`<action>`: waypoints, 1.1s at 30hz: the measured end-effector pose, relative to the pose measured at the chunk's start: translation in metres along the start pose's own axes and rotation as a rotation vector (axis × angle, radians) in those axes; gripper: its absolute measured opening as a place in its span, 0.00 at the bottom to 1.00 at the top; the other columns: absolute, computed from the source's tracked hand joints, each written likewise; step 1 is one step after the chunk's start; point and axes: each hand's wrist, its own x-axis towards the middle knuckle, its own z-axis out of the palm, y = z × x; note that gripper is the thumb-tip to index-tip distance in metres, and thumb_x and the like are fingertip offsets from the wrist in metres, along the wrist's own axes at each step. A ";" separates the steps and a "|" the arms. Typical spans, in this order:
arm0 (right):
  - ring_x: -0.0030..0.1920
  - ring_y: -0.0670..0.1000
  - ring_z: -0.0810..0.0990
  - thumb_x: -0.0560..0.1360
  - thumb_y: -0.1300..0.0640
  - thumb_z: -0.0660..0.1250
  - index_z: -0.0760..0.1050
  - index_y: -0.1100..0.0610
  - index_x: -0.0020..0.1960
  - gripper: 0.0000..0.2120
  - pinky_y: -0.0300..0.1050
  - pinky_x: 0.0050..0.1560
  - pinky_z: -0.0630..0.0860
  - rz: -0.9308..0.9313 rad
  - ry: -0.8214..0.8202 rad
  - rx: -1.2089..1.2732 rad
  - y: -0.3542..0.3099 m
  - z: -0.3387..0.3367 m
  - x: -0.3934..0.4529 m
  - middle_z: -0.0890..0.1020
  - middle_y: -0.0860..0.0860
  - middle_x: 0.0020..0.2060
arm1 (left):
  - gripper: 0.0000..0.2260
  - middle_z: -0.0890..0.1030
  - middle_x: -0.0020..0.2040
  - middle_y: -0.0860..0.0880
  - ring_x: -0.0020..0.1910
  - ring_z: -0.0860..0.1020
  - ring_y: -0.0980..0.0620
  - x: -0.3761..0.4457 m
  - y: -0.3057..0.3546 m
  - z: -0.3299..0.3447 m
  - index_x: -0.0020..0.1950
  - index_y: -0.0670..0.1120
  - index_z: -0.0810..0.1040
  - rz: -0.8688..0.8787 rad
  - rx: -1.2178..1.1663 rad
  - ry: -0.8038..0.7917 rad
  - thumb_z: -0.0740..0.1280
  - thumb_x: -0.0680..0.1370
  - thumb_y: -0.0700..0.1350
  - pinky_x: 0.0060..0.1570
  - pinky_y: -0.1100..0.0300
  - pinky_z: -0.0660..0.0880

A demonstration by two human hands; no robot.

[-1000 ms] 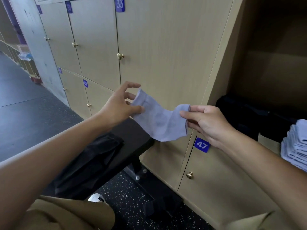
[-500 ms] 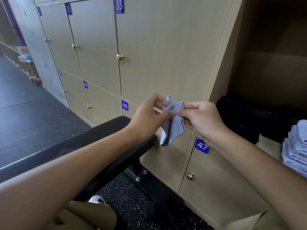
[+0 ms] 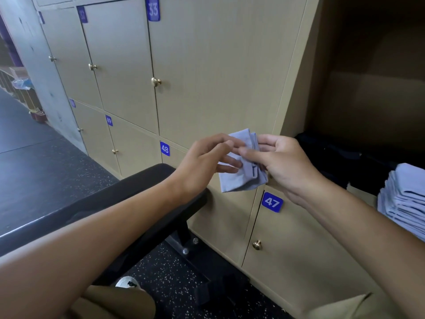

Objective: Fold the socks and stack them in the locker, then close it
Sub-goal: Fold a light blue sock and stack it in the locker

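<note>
Two hands at folded sock (image 3: 241,178), right hand (image 3: 285,162) pinching, left hand (image 3: 202,160) touching

the sock (image 3: 241,176) is soft blue cloth. the locker doors (image 3: 207,77) look like smooth, matt wood. the knobs (image 3: 156,81) are shiny metal. the bench (image 3: 128,192) top is smooth black. the floor (image 3: 174,279) looks rough and speckled.

black padded desk (image 3: 138,192) by the closed doors, blue tags 47 (image 3: 272,202) and 48 (image 3: 165,148), speckled floor (image 3: 174,279) underneath.
</note>
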 end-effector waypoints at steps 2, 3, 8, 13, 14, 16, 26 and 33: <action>0.50 0.55 0.87 0.75 0.64 0.74 0.80 0.59 0.61 0.14 0.59 0.58 0.82 0.008 0.012 -0.013 0.001 -0.006 0.000 0.87 0.54 0.50 | 0.13 0.83 0.55 0.37 0.46 0.83 0.46 0.001 0.000 0.001 0.59 0.35 0.79 0.013 0.006 0.009 0.57 0.86 0.38 0.48 0.57 0.80; 0.50 0.55 0.87 0.76 0.66 0.72 0.81 0.59 0.60 0.13 0.58 0.59 0.82 0.006 0.014 -0.026 0.002 -0.009 -0.001 0.88 0.54 0.49 | 0.11 0.84 0.54 0.39 0.45 0.83 0.47 0.002 -0.001 0.002 0.58 0.37 0.80 0.036 0.041 0.034 0.58 0.86 0.39 0.47 0.58 0.80; 0.51 0.52 0.87 0.80 0.67 0.67 0.80 0.57 0.60 0.12 0.43 0.50 0.83 -0.049 -0.085 -0.097 -0.002 -0.025 -0.005 0.88 0.52 0.50 | 0.06 0.80 0.54 0.58 0.51 0.78 0.57 0.008 -0.003 0.003 0.57 0.52 0.77 0.175 0.384 0.195 0.69 0.81 0.45 0.48 0.64 0.74; 0.50 0.53 0.87 0.79 0.69 0.67 0.78 0.55 0.60 0.14 0.42 0.48 0.83 -0.124 -0.140 -0.064 -0.009 -0.037 -0.008 0.87 0.55 0.50 | 0.02 0.83 0.49 0.54 0.53 0.80 0.54 0.014 0.005 0.004 0.51 0.49 0.79 0.179 0.449 0.045 0.69 0.81 0.46 0.53 0.54 0.77; 0.50 0.54 0.87 0.78 0.69 0.68 0.77 0.56 0.61 0.15 0.43 0.47 0.83 -0.126 -0.147 -0.047 -0.010 -0.039 -0.009 0.87 0.55 0.50 | 0.03 0.83 0.48 0.52 0.52 0.81 0.52 0.015 0.006 0.004 0.51 0.47 0.79 0.170 0.406 0.019 0.69 0.81 0.46 0.52 0.54 0.78; 0.49 0.52 0.87 0.77 0.69 0.69 0.74 0.55 0.61 0.16 0.43 0.46 0.82 -0.138 -0.155 -0.040 -0.010 -0.044 -0.010 0.87 0.54 0.50 | 0.04 0.84 0.48 0.50 0.50 0.82 0.49 0.017 0.010 0.006 0.51 0.45 0.78 0.173 0.352 -0.063 0.68 0.82 0.45 0.48 0.61 0.77; 0.44 0.49 0.83 0.76 0.62 0.74 0.78 0.59 0.54 0.08 0.39 0.47 0.79 -0.195 -0.002 -0.184 -0.009 -0.075 -0.016 0.85 0.51 0.48 | 0.06 0.86 0.44 0.43 0.43 0.85 0.44 0.032 0.012 0.031 0.46 0.40 0.82 0.133 0.175 -0.025 0.75 0.77 0.43 0.45 0.58 0.78; 0.46 0.49 0.84 0.77 0.58 0.72 0.78 0.63 0.50 0.09 0.45 0.51 0.82 -0.065 -0.014 -0.168 -0.011 -0.101 -0.023 0.86 0.53 0.43 | 0.07 0.85 0.40 0.47 0.37 0.82 0.57 0.038 0.017 0.053 0.47 0.42 0.80 0.089 0.071 0.107 0.76 0.75 0.41 0.38 0.69 0.75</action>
